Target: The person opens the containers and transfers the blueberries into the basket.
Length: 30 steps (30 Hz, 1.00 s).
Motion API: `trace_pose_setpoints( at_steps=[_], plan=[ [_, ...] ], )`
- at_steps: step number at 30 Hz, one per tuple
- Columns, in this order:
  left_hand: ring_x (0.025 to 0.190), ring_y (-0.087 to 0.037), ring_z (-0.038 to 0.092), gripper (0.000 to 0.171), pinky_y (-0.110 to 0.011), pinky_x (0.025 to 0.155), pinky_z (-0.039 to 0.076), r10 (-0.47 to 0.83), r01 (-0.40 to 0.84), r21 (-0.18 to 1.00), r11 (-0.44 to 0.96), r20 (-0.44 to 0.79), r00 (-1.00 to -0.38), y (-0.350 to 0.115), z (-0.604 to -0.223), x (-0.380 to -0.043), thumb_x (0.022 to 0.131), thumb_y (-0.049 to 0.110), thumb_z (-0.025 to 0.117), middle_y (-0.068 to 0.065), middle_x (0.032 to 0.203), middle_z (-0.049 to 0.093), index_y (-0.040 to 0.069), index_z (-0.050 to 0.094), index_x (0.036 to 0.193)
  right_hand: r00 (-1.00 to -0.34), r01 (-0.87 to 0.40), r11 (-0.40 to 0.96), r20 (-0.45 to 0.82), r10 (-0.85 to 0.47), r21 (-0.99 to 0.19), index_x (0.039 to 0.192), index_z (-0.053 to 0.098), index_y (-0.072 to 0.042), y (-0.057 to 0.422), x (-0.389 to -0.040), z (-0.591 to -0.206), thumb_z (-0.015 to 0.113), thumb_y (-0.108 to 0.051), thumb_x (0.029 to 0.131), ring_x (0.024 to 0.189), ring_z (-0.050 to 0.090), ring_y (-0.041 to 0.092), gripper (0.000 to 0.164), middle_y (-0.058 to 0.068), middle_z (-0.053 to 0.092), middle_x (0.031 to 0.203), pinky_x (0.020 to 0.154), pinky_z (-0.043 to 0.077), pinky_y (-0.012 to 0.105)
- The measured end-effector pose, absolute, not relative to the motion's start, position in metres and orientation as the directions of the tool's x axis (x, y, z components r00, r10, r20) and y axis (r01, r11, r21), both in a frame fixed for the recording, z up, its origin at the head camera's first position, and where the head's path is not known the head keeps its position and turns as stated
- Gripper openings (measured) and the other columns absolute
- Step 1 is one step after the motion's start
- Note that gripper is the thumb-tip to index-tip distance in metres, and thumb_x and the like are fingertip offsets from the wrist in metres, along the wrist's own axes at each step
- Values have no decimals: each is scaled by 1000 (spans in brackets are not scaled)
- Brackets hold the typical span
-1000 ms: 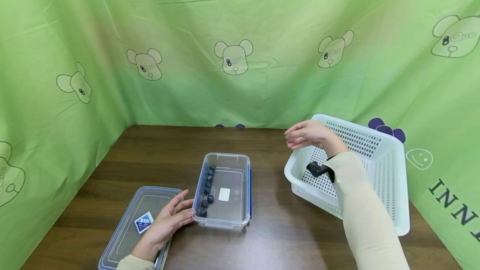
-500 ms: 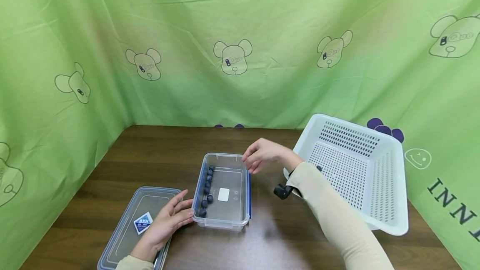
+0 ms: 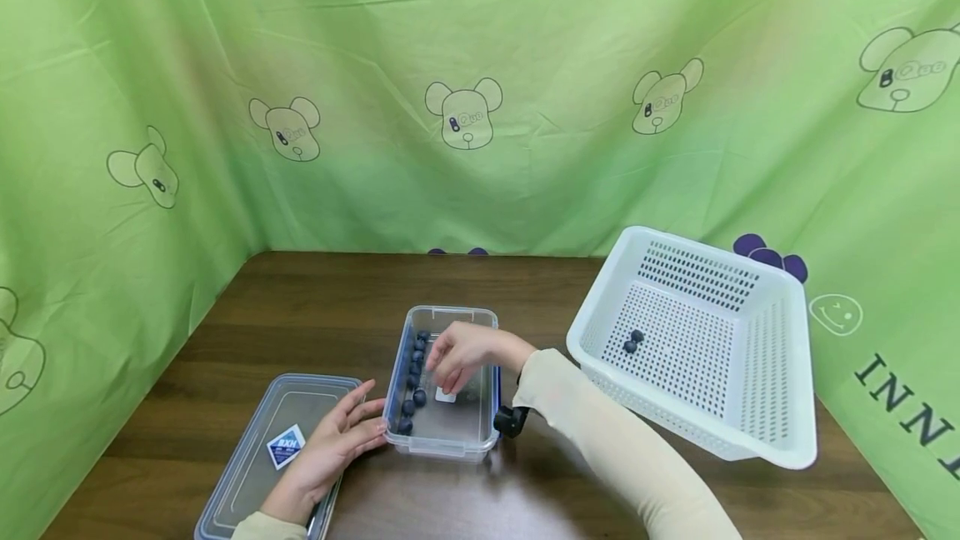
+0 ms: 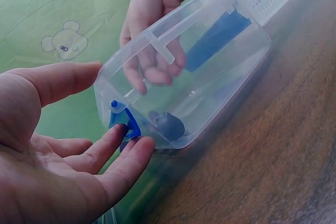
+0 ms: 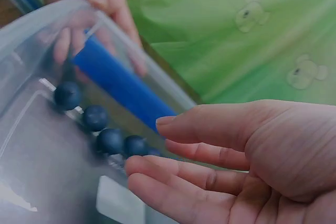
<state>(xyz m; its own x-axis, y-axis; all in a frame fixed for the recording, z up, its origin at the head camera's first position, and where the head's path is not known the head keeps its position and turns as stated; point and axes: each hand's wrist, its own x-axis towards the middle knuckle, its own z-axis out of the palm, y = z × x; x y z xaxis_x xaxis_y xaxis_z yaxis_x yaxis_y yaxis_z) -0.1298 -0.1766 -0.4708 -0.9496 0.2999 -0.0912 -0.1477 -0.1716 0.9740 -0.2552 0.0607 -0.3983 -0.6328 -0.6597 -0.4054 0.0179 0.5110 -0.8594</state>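
A clear plastic food container (image 3: 465,427) with blue side clips stands mid-table, several blueberries (image 3: 414,382) lined along its left side. My left hand (image 3: 333,444) touches the container's left wall, thumb at the rim and fingers by the blue clip (image 4: 123,119). My right hand (image 3: 461,354) reaches down inside the container, fingers loosely bent beside the blueberries. In the right wrist view a gap shows between the right thumb (image 5: 205,121) and fingers, with nothing held there. A white label (image 3: 445,395) on the container's floor is partly covered by the right hand.
At the right stands a white perforated basket (image 3: 772,357) with a few blueberries (image 3: 633,341) on its floor. A clear lid (image 3: 247,473) with a blue-and-white sticker lies at the left, partly under the left forearm. Green curtains (image 3: 465,207) border the wooden table (image 3: 337,307).
My right hand has moved left from over the basket, down into the container, uncovering the blueberries in the basket. The left hand has stayed at the container's side.
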Motion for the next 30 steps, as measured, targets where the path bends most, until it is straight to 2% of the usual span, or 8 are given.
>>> trace_pose_setpoints(
  at_steps=[4,10,17,30],
  plan=[
    [108,-16,60,80,-31,92,51,303,-148,973,-175,-90,-949,-176,-470,-130,96,2,59,-37,145,33,-7,5,155,-634,27,537,-430,-643,-843,101,66,6,52,-254,-409,68,9,85,65,68,22,17,23,71,79,67,60,37],
    [111,-19,59,81,-32,93,51,300,-149,973,-174,-92,-949,-176,-471,-129,96,3,60,-37,146,32,-8,5,154,-650,7,581,-445,-616,-814,92,68,2,42,-251,-423,72,4,83,63,68,21,10,18,70,71,63,60,35],
    [111,-18,58,81,-31,93,51,299,-157,972,-176,-100,-949,-175,-471,-129,96,2,60,-36,145,33,-8,5,155,-668,0,604,-449,-593,-797,84,69,3,36,-249,-429,71,5,84,57,65,18,2,17,68,66,60,59,33],
    [112,-20,58,82,-32,93,51,310,-151,974,-167,-94,-946,-176,-471,-129,96,4,60,-38,146,32,-8,3,154,-667,15,590,-448,-595,-807,77,68,3,36,-249,-431,67,6,85,55,64,17,9,17,67,64,57,59,31]
  ],
)
